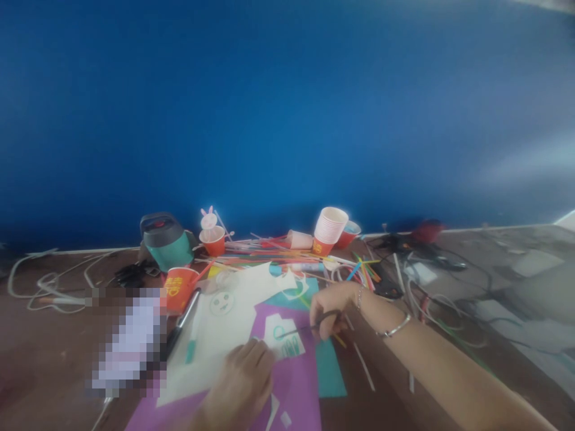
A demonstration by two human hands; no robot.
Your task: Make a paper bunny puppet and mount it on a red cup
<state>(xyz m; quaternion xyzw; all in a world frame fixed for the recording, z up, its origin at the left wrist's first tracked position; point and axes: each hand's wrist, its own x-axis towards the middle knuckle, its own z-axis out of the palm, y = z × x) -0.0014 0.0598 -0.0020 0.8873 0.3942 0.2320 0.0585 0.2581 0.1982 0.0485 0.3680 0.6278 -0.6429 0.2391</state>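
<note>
My right hand [331, 308] is closed around the dark handles of a pair of scissors [294, 331]. Their thin blades point left, across a small white piece of paper [291, 346] with green loops drawn on it. My left hand [246, 374], fingers curled, grips that piece at its left edge; the fingertips are hidden. Beneath lie a purple sheet [296, 389] and a teal sheet [330, 371]. Left of the piece is a large white sheet [202, 359], with a round cut-out bearing a drawn face [222, 303] on it.
A green-capped marker [192, 338] lies on the white sheet. Behind stand a teal jug [168, 248], red paper cups [179, 287] and a cup stack [330, 230]. Coloured sticks [251, 257] lie before the blue wall [287, 120]. Cables [440, 311] spread at right.
</note>
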